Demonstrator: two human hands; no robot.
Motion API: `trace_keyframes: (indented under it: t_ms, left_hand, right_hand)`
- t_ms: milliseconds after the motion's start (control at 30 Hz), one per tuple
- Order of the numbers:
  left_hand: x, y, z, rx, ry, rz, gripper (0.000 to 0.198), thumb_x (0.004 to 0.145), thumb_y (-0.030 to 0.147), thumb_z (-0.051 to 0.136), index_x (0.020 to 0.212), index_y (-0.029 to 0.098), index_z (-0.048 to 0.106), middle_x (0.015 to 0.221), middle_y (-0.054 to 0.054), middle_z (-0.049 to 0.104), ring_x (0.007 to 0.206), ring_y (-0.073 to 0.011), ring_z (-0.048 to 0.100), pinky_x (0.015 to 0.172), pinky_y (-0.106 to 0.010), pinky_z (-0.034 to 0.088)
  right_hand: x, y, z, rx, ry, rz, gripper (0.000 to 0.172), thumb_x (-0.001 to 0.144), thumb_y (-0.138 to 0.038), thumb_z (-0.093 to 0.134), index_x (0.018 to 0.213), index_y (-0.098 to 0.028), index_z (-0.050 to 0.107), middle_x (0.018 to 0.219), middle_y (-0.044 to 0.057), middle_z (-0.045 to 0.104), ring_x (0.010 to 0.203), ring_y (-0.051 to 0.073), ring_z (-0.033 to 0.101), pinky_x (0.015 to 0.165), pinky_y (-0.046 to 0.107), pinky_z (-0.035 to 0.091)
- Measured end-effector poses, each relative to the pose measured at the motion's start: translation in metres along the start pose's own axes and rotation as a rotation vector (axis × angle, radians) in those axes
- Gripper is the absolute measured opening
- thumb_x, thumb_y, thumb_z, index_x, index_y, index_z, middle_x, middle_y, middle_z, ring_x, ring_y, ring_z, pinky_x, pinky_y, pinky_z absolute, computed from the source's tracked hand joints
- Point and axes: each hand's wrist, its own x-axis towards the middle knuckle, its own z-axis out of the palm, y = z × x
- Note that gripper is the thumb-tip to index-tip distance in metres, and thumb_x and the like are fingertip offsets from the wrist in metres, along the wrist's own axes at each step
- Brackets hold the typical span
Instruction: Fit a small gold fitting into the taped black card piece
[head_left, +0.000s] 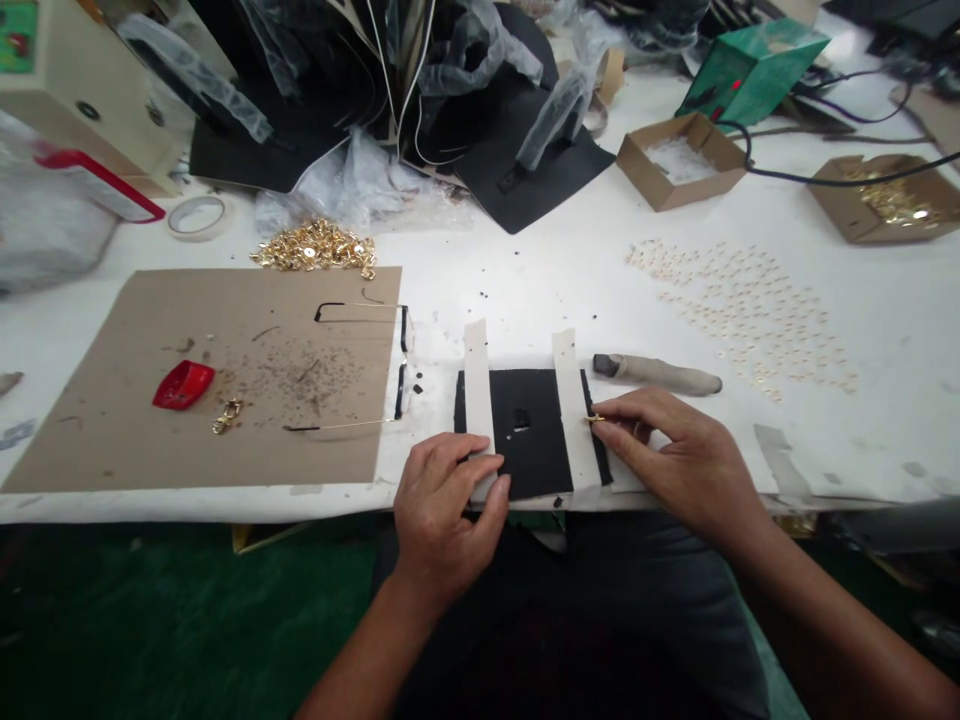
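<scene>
A black rectangular panel (534, 455) lies at the table's front edge, with a small dark cutout near its middle. Two pale strips run across it, a left strip (477, 375) and a right strip (574, 415). My left hand (450, 505) rests on the panel's left side, fingers bent and apart, thumb near the lower part of the left strip. Between thumb and forefinger of my right hand (679, 455) is a small gold metal piece (594, 418), held over the panel's right edge beside the right strip. Just beyond that hand lies a tape-wrapped tool (660, 374).
A brown board (225, 320) on the left carries a red dish (184, 385), a gold clasp (226, 414) and eyeglasses (402, 390). Gold fittings (315, 246) are heaped behind. Small gold pieces (742, 300) spread at right, near two cardboard boxes (652, 170). Black bag parts (525, 170) stand at the back.
</scene>
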Motion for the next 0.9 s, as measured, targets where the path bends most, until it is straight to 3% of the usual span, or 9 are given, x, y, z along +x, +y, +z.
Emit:
trace_keyframes:
  t_ms: [200, 500, 733, 900]
  left_hand:
    - [0.004, 0.001, -0.002, 0.006, -0.016, 0.005, 0.022, 0.084, 0.005, 0.074, 0.1, 0.019, 0.071, 0.111, -0.007, 0.072, 0.106, -0.0233, 0.062, 0.095, -0.044, 0.051]
    - [0.004, -0.001, 0.0, 0.019, -0.032, -0.042, 0.024, 0.083, 0.004, 0.074, 0.099, 0.022, 0.072, 0.112, -0.006, 0.071, 0.108, -0.025, 0.061, 0.094, -0.045, 0.052]
    - [0.003, -0.001, -0.002, -0.006, 0.001, -0.009, 0.023, 0.083, 0.005, 0.074, 0.099, 0.021, 0.07, 0.111, -0.006, 0.072, 0.107, -0.0239, 0.062, 0.093, -0.045, 0.053]
    - [-0.001, -0.002, -0.002, -0.043, 0.037, 0.02, 0.025, 0.084, 0.004, 0.073, 0.102, 0.02, 0.068, 0.111, -0.007, 0.071, 0.107, -0.0244, 0.062, 0.093, -0.045, 0.053]
  right_hand:
    - [0.005, 0.016, -0.002, -0.022, 0.028, -0.007, 0.012, 0.094, -0.028, 0.07, 0.102, -0.022, 0.075, 0.099, -0.001, 0.072, 0.085, 0.01, 0.069, 0.071, 0.021, 0.054]
    - [0.009, 0.018, 0.0, -0.018, 0.053, 0.0, 0.011, 0.094, -0.029, 0.069, 0.101, -0.022, 0.074, 0.095, 0.001, 0.072, 0.075, 0.01, 0.067, 0.064, 0.023, 0.054]
    - [0.001, 0.02, 0.0, -0.154, 0.068, -0.044, 0.013, 0.096, -0.031, 0.066, 0.101, -0.021, 0.074, 0.1, 0.002, 0.072, 0.083, 0.012, 0.067, 0.075, 0.026, 0.055]
    - [-0.017, 0.022, -0.003, -0.126, 0.05, 0.04, 0.029, 0.095, -0.036, 0.068, 0.121, -0.022, 0.07, 0.101, 0.003, 0.069, 0.077, 0.011, 0.063, 0.072, 0.026, 0.054]
